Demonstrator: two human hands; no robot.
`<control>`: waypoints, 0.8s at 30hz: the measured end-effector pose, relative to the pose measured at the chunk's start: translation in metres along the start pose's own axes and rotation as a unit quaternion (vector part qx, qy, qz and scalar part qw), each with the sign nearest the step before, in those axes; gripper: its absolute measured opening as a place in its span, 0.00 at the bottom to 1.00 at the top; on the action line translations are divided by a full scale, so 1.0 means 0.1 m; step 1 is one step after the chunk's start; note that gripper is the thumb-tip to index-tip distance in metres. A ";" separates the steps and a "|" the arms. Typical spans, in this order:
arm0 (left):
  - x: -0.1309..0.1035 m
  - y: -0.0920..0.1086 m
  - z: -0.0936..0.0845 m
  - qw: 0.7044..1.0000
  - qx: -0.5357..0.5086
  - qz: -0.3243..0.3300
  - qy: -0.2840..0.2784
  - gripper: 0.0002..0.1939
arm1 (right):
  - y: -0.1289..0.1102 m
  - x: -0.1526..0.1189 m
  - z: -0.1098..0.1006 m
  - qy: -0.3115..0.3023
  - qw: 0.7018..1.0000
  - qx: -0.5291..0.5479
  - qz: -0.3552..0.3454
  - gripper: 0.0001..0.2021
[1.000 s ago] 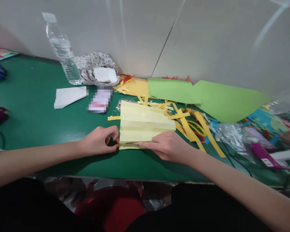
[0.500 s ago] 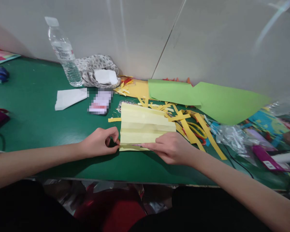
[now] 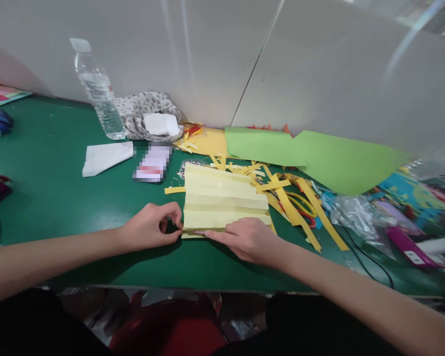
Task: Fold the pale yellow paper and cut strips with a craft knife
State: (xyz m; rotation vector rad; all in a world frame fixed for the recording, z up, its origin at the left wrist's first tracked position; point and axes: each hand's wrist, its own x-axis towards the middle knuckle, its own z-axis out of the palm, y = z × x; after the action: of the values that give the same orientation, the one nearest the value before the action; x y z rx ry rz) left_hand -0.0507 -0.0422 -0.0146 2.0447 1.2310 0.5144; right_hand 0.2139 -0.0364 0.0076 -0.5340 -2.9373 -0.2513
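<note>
A pale yellow sheet with several crosswise creases lies on the green table. At its near left corner, my left hand pinches the paper edge between thumb and index finger. My right hand rests over the near edge of the sheet, its fingers closed on a thin, pointed tool whose tip lies along the lowest crease and points toward my left hand. Most of the tool is hidden under the fingers.
Yellow strips and scissors lie right of the sheet. Behind are green paper, a phone, a white tissue, a patterned cloth and a water bottle. A purple device sits at right.
My right hand has slid left along the near fold, bringing the tool's tip closer to my left hand. My left hand keeps its pinch at the corner. The view has shifted slightly.
</note>
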 end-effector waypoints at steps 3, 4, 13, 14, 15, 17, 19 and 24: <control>0.00 -0.01 0.01 1.000 0.000 0.009 0.002 0.06 | -0.03 -0.03 0.03 0.007 1.000 -0.014 0.001 0.19; 0.00 -0.01 0.01 1.000 0.001 0.013 0.003 0.06 | -0.03 -0.04 0.04 0.011 1.000 -0.019 0.001 0.19; 0.00 -0.02 0.02 1.000 0.000 0.020 0.002 0.06 | -0.05 -0.04 -0.01 0.047 0.999 -0.021 -0.006 0.16; 0.00 -0.02 0.03 1.000 -0.001 0.020 0.002 0.06 | -0.05 -0.04 -0.01 0.050 0.999 -0.020 -0.006 0.17; 0.00 -0.02 0.03 1.000 -0.001 0.022 0.004 0.06 | -0.05 -0.04 -0.01 0.053 0.998 -0.020 -0.006 0.17; 0.00 -0.03 0.03 1.000 -0.001 0.023 0.007 0.06 | -0.05 -0.02 -0.01 0.056 0.998 -0.018 -0.006 0.16; -0.01 -0.03 0.03 1.000 -0.004 0.022 0.008 0.06 | -0.05 -0.01 -0.01 0.056 0.998 -0.016 -0.007 0.15; -0.01 -0.01 0.02 1.000 -0.019 0.012 0.013 0.06 | -0.06 0.02 -0.01 0.058 0.998 -0.012 -0.005 0.15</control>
State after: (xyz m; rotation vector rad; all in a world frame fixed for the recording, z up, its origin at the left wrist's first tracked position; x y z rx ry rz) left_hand -0.0502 -0.0433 -0.0167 2.0294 1.2041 0.5733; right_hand 0.2101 -0.0414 0.0082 -0.4917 -2.8274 -0.3087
